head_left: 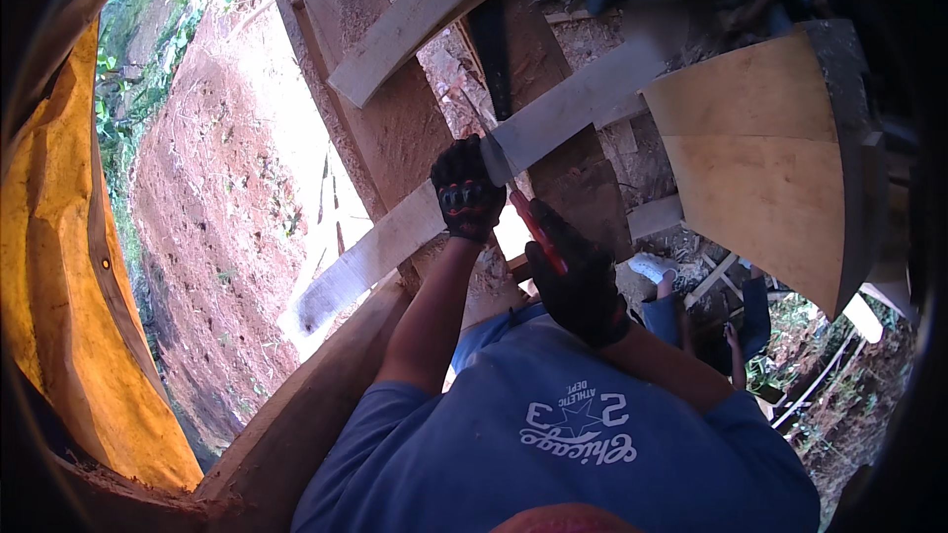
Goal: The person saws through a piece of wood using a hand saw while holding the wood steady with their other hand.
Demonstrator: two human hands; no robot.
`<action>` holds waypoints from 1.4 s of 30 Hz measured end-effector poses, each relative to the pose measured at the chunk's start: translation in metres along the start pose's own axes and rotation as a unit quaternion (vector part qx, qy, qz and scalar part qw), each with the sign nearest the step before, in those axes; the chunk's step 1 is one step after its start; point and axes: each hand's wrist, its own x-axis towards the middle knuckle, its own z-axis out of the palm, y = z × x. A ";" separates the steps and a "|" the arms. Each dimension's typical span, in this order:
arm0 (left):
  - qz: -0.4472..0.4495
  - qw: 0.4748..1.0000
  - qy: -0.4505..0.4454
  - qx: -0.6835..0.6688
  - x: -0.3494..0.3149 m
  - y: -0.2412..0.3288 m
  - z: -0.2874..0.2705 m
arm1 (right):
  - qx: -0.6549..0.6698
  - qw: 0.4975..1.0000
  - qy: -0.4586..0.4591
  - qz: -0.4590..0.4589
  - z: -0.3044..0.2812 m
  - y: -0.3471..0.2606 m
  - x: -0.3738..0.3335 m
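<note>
The board (573,123) is long, flat and thin, and its wood is pale, almost gray. It lies on a slant across wider brown planks (390,128), going from low on the left to high on the right. Its low end sticks out past the planks and has a dark smudge near the tip. Its high end is dim and fuzzy, so I can't tell just where it stops. A bit of the middle is covered up.

The tool (540,234) has a thin red handle and a gray blade. It is gripped by the handle, which tips up and to the left. The blade is over the middle of the board. It is blurry, and I can't tell if it touches the wood.
</note>
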 end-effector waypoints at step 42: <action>-0.045 0.970 -0.239 0.014 0.018 0.014 -0.054 | 0.073 0.995 -0.007 -0.071 0.000 0.046 0.002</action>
